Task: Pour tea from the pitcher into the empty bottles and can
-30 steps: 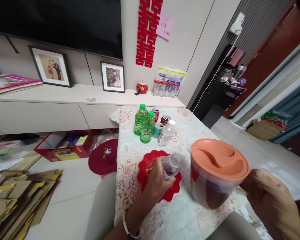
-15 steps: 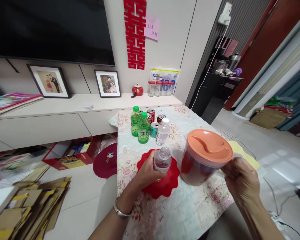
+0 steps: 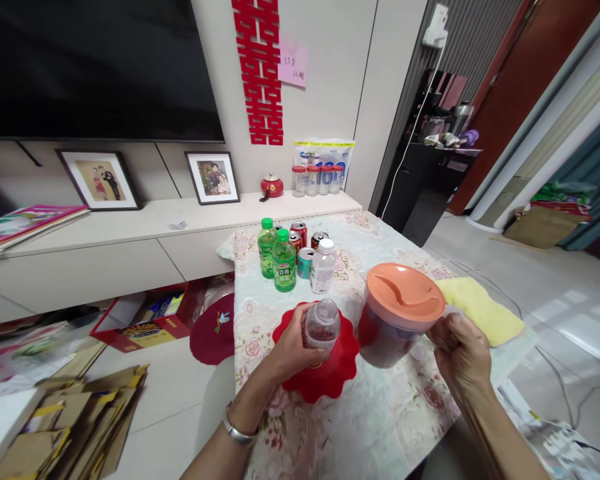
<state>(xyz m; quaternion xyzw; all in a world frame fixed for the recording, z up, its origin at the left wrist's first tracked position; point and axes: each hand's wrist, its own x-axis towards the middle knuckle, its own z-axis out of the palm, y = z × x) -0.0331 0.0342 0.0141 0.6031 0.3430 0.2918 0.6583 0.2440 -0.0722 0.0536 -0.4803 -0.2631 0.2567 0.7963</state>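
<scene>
My left hand (image 3: 295,347) is wrapped round a clear open-mouthed bottle (image 3: 325,320), holding it over a red scalloped tray (image 3: 344,373). Closed on the handle of a pitcher (image 3: 385,340) is my right hand (image 3: 460,347). The pitcher has an orange lid (image 3: 405,293) and dark contents, and it stands or hovers just right of the tray; which one I cannot tell. The bottle and the pitcher are apart.
Behind the tray stand two green-capped bottles (image 3: 284,267), a white-capped bottle (image 3: 323,270) and several cans (image 3: 305,262). A yellow cloth (image 3: 480,310) lies at the table's right edge. Jars with red lids (image 3: 312,181) line the shelf beyond.
The pitcher and my right hand have shifted slightly left, nearer the bottle, uncovering more of the yellow cloth. My left hand keeps its hold. The camera view has moved a little.
</scene>
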